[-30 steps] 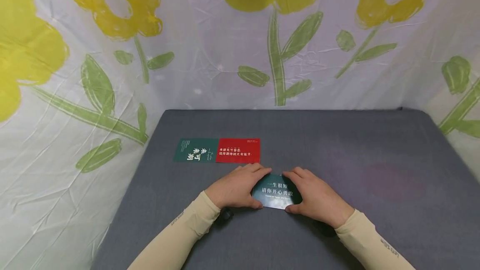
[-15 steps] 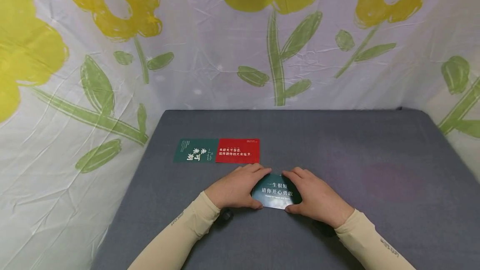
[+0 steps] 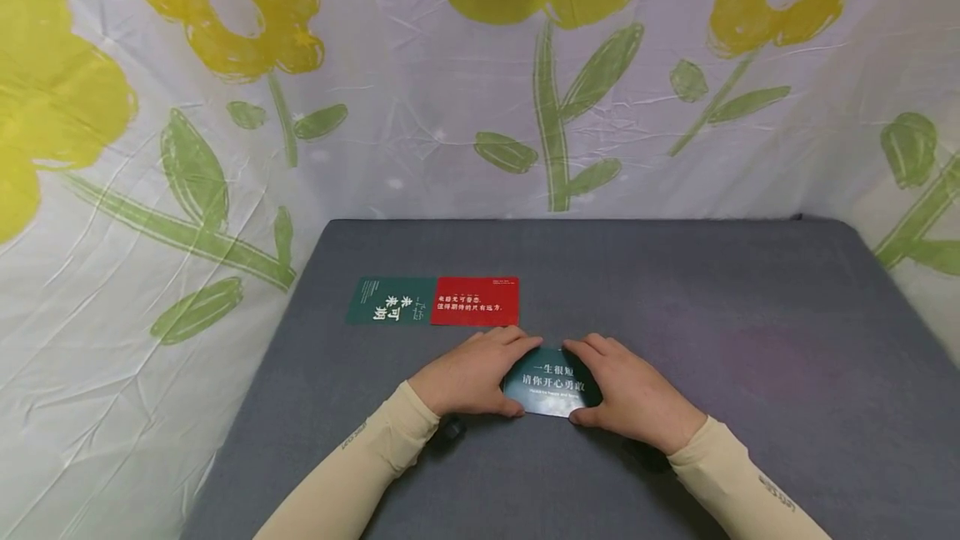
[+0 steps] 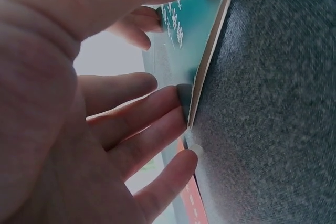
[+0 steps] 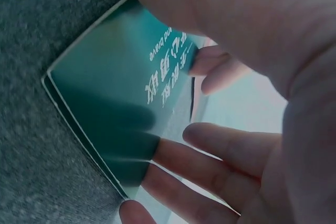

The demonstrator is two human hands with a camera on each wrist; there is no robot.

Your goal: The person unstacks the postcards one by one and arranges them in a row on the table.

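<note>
A glossy dark green card [image 3: 551,398] with white lettering lies low on the grey surface, between both hands. In each wrist view, its edge looks layered, like more than one card [image 5: 94,103] together; how many is unclear. The left hand [image 3: 480,373] holds the left end, thumb at the near edge and fingers at the far edge. At the right end, the right hand [image 3: 637,394] grips it the same way. In the left wrist view, fingertips touch the edge of the card [image 4: 197,30]. Parts of both ends are hidden by the hands.
Beyond the left hand, a red card [image 3: 476,290] and another green card [image 3: 367,307] lie flat side by side, edges meeting. The grey cloth-covered table [image 3: 675,273] ends at a white curtain [image 3: 420,123] with yellow flowers.
</note>
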